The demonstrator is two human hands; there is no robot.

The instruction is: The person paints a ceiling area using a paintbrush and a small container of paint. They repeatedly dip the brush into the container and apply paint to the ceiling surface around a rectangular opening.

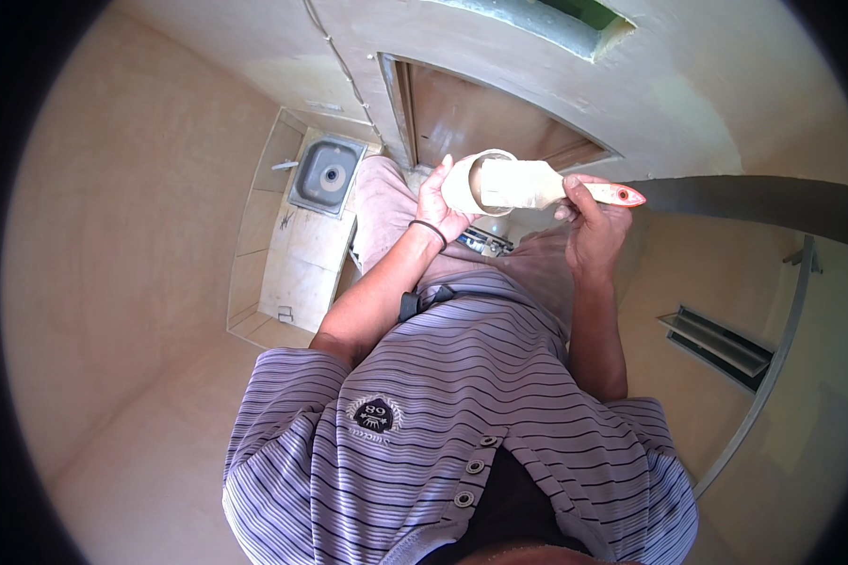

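Note:
My left hand (440, 205) is closed around a round, cream-coloured paint container (459, 186), tilted so that its open mouth faces right. A wide paintbrush (523, 184) lies across that mouth, its broad head coated in pale paint. The brush tip reaches into the opening, where I cannot tell how much paint there is. Pinched in my right hand (594, 221) is the brush's handle, which ends in a red tip with a hanging hole. Both hands are held out in front of my body, above my legs.
To the left, a grey metal sink (327, 175) is set in a pale tiled counter (297, 259). A brown door (476, 118) lies ahead, with a cable (334, 52) along the wall beside it. A dark curved band (754, 205) and a narrow louvred window (721, 347) are at the right.

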